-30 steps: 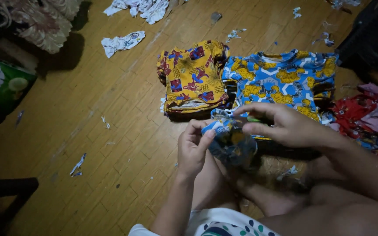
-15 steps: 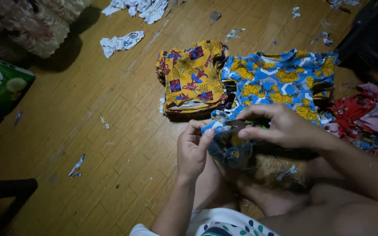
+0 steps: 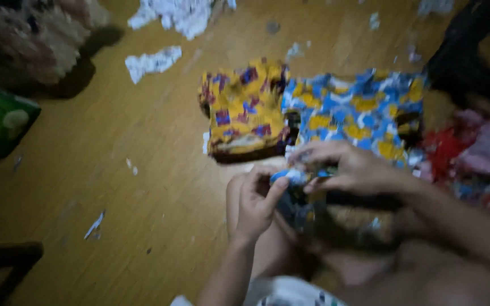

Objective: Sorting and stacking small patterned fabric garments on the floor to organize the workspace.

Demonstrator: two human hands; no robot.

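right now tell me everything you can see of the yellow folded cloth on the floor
The yellow folded cloth is a patterned fabric, yellow with red, blue and purple patches, folded into a thick, roughly square stack with a dark lower edge. It lies flat on the wooden floor, its right side against a blue and yellow patterned cloth. Neither hand touches it; both work nearer the camera. The picture is blurred, so finer print is unclear.

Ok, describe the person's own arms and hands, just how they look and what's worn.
Both forearms are bare, with no sleeves reaching the wrists. The left hand and right hand wear no gloves; no watch or bracelet shows. The picture is too blurred to tell about rings.
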